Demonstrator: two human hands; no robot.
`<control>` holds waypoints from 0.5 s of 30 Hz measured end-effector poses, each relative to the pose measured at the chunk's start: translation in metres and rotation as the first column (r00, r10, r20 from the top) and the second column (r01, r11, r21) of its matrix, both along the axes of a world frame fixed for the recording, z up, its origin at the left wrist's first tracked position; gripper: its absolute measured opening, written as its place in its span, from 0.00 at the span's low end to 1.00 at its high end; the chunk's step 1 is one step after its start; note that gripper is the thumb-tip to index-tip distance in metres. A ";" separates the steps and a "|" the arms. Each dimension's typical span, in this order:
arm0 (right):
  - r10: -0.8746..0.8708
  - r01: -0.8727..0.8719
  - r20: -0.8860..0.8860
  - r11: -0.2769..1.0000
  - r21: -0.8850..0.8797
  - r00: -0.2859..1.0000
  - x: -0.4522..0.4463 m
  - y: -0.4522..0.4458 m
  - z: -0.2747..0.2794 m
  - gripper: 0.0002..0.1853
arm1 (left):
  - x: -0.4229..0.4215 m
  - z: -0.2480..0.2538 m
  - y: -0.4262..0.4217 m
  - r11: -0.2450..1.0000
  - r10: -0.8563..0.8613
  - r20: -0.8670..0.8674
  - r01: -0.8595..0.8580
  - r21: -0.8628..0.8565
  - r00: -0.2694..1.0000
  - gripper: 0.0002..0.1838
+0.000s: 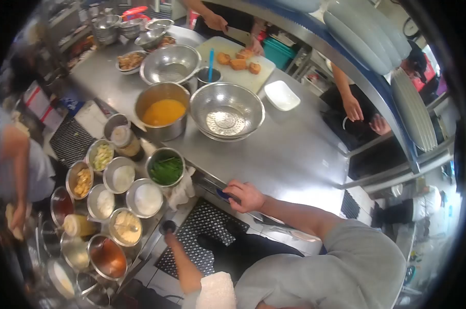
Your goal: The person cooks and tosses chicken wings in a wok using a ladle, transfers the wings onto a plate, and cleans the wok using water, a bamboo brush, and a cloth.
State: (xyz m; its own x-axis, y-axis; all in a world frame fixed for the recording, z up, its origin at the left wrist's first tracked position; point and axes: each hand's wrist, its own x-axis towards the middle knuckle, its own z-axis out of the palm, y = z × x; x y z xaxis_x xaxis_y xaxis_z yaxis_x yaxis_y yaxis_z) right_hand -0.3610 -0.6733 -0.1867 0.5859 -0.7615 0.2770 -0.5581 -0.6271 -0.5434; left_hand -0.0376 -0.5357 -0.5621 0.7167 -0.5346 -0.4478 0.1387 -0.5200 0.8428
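Basically, the person's right hand [247,197] was at the near edge of the brushed-steel table [294,144], fingers bent round a small dark-blue object [223,194], a narrow grip as far as it showed. The left hand [170,239] was lower, out over the black perforated mat [184,246], w/ a dark round object [167,226] right at its fingertips; can't tell if the fingers were closed on it or only touching.

Key relation: the dark round obj. lay beyond the left hand, on the side toward the bowls, so left was the nearer hand by far; the dark-blue obj. sat at the right hand's fingertips, on the side facing the left. No long axis could be read on either. Just up from the left hand were a crumpled white cloth [181,191], white powder [148,199] in a round steel bowl, & green leaves [166,169] in another.

Hard to make out: what either obj. was. The right fingers covered part of the blue one, the left fingertips blurred into the dark one, & any handle was hidden. Bowls at far lower left faded into the dark lens edge.
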 end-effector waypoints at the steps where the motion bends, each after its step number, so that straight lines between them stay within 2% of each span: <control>1: 0.010 -0.010 0.000 1.000 -0.013 1.000 0.000 0.000 0.002 0.18 | -0.036 0.054 0.008 0.965 0.215 -0.165 -0.235 -0.118 0.963 0.16; 2: 0.043 -0.043 0.011 0.999 0.002 0.999 -0.002 -0.001 -0.001 0.19 | -0.048 0.110 0.020 0.995 -0.075 0.040 0.072 0.069 0.996 0.15; 3: 0.062 -0.061 0.034 0.998 -0.018 0.998 -0.003 -0.002 -0.005 0.19 | -0.055 0.146 0.031 0.892 -0.385 0.172 0.318 0.320 0.907 0.14; 4: 0.080 -0.078 0.060 0.996 -0.037 0.995 -0.003 -0.003 -0.009 0.19 | -0.061 0.154 0.049 0.954 -0.237 -0.033 0.239 0.183 0.971 0.13; 5: 0.094 -0.089 0.091 0.995 -0.052 0.991 -0.003 -0.001 -0.010 0.18 | -0.063 0.161 0.069 0.990 -0.110 -0.248 0.128 0.058 0.963 0.12; 7: 0.210 -0.208 0.069 0.977 -0.046 0.975 -0.006 0.001 -0.007 0.19 | -0.083 0.265 0.082 0.983 0.061 -0.540 -0.145 -0.115 0.840 0.10; 9: 0.363 -0.363 -0.007 0.932 -0.005 0.932 -0.010 0.002 -0.008 0.20 | -0.101 0.338 0.093 0.974 -0.007 -0.590 -0.128 -0.187 0.808 0.09; 10: 0.504 -0.485 -0.113 0.860 0.160 0.857 -0.010 0.002 0.006 0.25 | -0.110 0.362 0.100 0.967 -0.050 -0.613 -0.116 -0.227 0.788 0.09; 11: 0.590 -0.582 -0.054 0.805 0.111 0.806 -0.013 0.010 0.015 0.28 | -0.116 0.377 0.110 0.949 -0.129 -0.654 -0.098 -0.300 0.746 0.07; 13: 0.752 -0.753 0.042 0.658 -0.001 0.658 -0.016 0.034 0.025 0.33 | -0.148 0.446 0.114 0.925 -0.215 -0.687 -0.080 -0.371 0.694 0.06; 15: 0.767 -0.809 0.292 0.586 0.048 0.572 -0.015 0.057 0.035 0.40 | -0.171 0.491 0.126 0.872 -0.318 -0.660 -0.063 -0.485 0.680 0.06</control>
